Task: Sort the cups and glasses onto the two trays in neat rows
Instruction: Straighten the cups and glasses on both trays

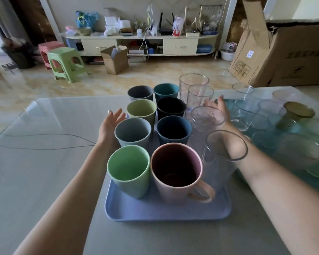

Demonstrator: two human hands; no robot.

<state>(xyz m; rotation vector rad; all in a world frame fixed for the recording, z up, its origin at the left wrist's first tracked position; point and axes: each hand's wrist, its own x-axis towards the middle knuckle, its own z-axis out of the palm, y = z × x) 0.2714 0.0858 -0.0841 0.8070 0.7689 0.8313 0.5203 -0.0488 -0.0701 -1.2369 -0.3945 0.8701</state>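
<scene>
Cups [153, 129] on near tray [155, 212] — glasses [256, 118] right.

On the floor stand a green stool [66, 63], a pink stool [46, 49] behind it and a small open box [115, 59]; big cartons [284, 52] at right, a cluttered shelf [140, 36] by the wall

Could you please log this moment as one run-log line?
left hand: open, beside cups | right hand: open, among glasses | blue tray: cups in two rows, glasses alongside

We see a lavender tray [166, 212], a pink mug [175, 183], a light green cup [129, 173], a navy cup [173, 131], a teal tray [284, 140].
</scene>
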